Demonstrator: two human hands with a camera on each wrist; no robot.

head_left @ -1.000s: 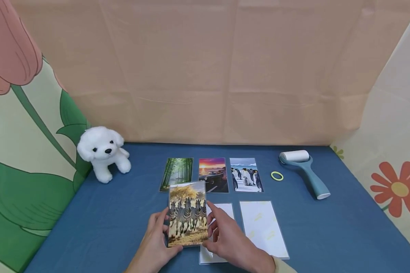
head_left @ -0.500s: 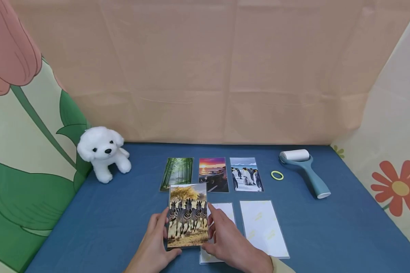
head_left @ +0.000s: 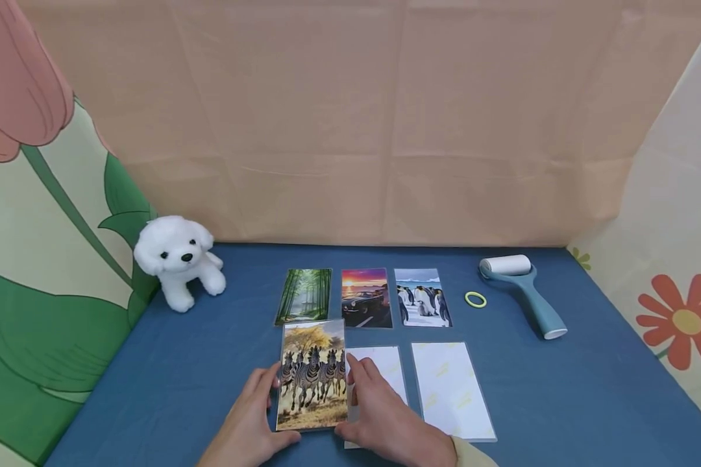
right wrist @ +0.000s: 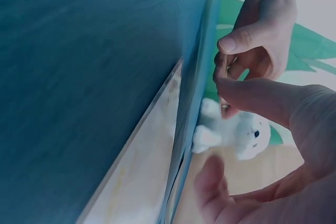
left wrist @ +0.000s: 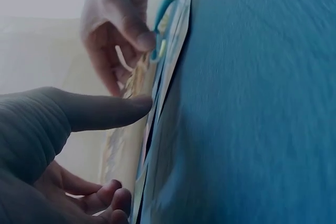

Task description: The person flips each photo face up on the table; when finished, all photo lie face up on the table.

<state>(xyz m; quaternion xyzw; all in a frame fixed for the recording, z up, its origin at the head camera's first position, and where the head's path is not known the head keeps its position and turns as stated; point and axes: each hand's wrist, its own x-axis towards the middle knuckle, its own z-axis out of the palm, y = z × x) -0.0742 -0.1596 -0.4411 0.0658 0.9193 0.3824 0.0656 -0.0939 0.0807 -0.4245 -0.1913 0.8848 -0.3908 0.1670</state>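
Note:
A photo card of running zebras point(head_left: 312, 379) is held just over the blue table, tilted slightly up, between both hands. My left hand point(head_left: 251, 415) holds its left side, with the fingers along the edge and the thumb at the bottom corner. At the opposite side, my right hand point(head_left: 382, 415) grips the right edge with fingers and thumb. In the right wrist view the card point(right wrist: 224, 72) shows edge-on, raised off the tabletop. A white card point(head_left: 376, 363) lies partly hidden beneath my right hand, beside a second white card point(head_left: 452, 389) with faint yellow marks.
Behind lie a bamboo forest card point(head_left: 305, 293), a sunset car card point(head_left: 365, 298) and a penguin card point(head_left: 423, 298). Right of them are a yellow-green ring point(head_left: 476, 294) and a blue-handled lint roller point(head_left: 528, 292). A white plush dog point(head_left: 181, 259) sits at back left.
Both hands have shifted the zebra card a little to the left and toward me, uncovering more of the forest and car cards. The other things stay in place.

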